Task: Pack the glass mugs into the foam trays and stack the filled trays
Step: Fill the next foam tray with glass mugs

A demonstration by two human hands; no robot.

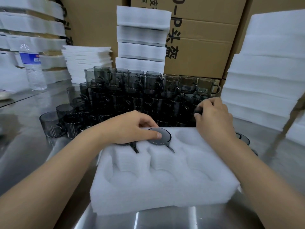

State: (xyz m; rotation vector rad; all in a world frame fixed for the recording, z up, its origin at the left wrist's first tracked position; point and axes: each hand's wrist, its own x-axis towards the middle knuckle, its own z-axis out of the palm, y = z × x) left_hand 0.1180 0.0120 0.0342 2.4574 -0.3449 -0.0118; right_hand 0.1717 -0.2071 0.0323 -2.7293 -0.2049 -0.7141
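Polished steel of the desk (165, 220) shows streaky reflections at the near edge. On it lies a thick white foam tray (165, 192), soft and fuzzy-surfaced, moulded with round wells in two rows of three, each with a narrow slot for a handle. The three near wells and the far right well hold nothing.

The left hand (132, 128) reaches over the far row. Its grip is closed on the middle mug (159, 134), thumb pressed on the flat round base and fingers curled over the far rim. This smoky grey glass mug sits upside down in the far middle well, its handle in the slot. Another mug (135, 148) sits in the far left well, mostly hidden under the hand, with its dark handle showing.

The right hand (214, 116) is beyond the tray's far right corner, its grip pinching a dark mug (197, 110) at the edge of the mug pile (132, 96), a stacked mass of tinted cylindrical glasses.

Foam stacks (267, 71) rise on the right. Foam-wrapped layers (142, 35) stand far centre before brown cardboard cartons (206, 47). A crinkled clear water bottle (33, 68) stands far left.
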